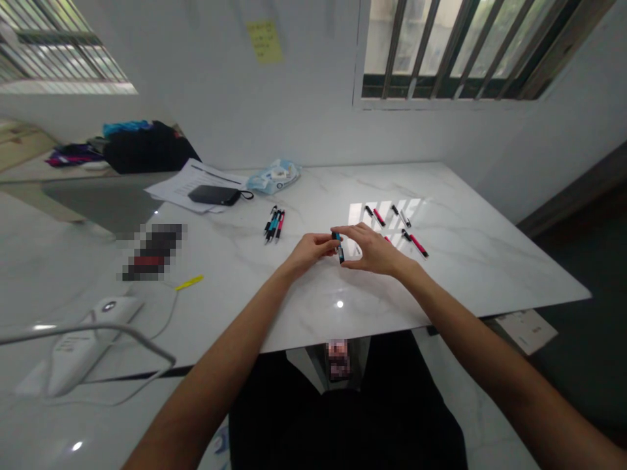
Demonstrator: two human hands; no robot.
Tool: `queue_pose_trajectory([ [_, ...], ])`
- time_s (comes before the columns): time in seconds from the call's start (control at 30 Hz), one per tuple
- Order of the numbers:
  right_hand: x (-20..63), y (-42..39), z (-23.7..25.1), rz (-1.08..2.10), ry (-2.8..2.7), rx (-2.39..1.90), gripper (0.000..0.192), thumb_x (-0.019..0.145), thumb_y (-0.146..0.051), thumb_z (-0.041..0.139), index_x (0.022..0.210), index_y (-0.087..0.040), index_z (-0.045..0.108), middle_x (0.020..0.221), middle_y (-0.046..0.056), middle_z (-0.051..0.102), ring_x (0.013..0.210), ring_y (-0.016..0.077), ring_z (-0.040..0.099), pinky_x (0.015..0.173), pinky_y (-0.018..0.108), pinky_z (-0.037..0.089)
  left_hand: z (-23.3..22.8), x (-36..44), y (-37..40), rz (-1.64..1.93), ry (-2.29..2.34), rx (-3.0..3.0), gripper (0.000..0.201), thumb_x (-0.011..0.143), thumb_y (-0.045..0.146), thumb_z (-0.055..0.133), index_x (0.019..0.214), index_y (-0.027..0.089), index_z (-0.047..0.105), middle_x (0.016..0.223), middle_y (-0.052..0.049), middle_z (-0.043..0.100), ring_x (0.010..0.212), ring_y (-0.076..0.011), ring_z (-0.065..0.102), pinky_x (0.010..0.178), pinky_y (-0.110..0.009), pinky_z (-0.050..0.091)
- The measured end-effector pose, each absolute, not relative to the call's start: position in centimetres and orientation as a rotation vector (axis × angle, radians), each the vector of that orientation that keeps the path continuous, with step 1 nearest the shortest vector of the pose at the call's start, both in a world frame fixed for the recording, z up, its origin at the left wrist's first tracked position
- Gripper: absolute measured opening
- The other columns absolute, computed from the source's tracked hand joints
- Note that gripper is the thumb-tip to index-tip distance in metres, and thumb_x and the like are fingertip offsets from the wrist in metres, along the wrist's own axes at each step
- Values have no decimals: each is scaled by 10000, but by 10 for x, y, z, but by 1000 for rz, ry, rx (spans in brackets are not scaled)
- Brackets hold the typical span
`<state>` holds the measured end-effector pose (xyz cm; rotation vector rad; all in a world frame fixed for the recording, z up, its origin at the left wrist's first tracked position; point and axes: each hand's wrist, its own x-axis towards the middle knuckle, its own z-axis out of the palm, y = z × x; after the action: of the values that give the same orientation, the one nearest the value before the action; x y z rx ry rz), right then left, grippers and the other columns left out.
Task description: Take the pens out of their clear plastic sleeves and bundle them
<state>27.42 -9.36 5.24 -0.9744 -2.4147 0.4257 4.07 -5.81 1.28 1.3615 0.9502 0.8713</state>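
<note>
Both forearms run up from the bottom corners and converge at mid-table, bare, elbows out of frame. From my remote seat I see the left hand (308, 251) palm-in, wrist slightly bent, fingers curled and pinching the near end of a blue pen (338, 246). Right hand (372, 250) arches over from the other side, thumb and forefinger pinched on the same pen's upper part, remaining fingers loosely bent, heel of hand near the table top (490, 261). Pen sits between the two hands, roughly upright-tilted, just above the marble surface; can't tell if its tip touches.

Left of the hands, near: three assembled pens (274, 224) lying side by side. Right of the hands, just behind: loose pen parts (396, 225), black and red, scattered in the sunlit patch. Farther back left: black case (214, 194) on papers (191, 183), plastic bag (273, 176) beside it. Yellow strip (189, 282) lies on the left table, well apart.
</note>
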Motion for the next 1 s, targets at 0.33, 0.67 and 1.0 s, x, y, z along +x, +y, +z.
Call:
queue_pose_trajectory([
  [0.33, 318, -91, 40, 357, -2333, -1230, 294, 916, -350, 886, 1194, -271, 832, 1130, 89, 818, 1134, 342, 709, 1074, 555, 563, 13, 41, -54, 974, 974, 1352, 417, 783, 513, 914, 1060, 205, 872, 1149, -116, 849, 969, -209, 773, 845, -310, 562],
  [0.67, 313, -80, 27, 439, -2296, -1300, 74, 953, -254, 767, 917, -244, 831, 964, 76, 840, 981, 303, 733, 933, 482, 572, 17, 35, -54, 1010, 957, 1312, 602, 756, 614, 935, 1150, 167, 853, 1067, -122, 833, 890, -180, 759, 818, -298, 556],
  [1.0, 277, -25, 42, 722, -1794, -991, 272, 880, -481, 821, 907, -222, 743, 883, 50, 807, 825, 216, 754, 847, 418, 637, 11, 36, -53, 942, 898, 1394, 482, 870, 553, 857, 1175, 180, 827, 1009, -73, 763, 810, -146, 708, 748, -271, 549],
])
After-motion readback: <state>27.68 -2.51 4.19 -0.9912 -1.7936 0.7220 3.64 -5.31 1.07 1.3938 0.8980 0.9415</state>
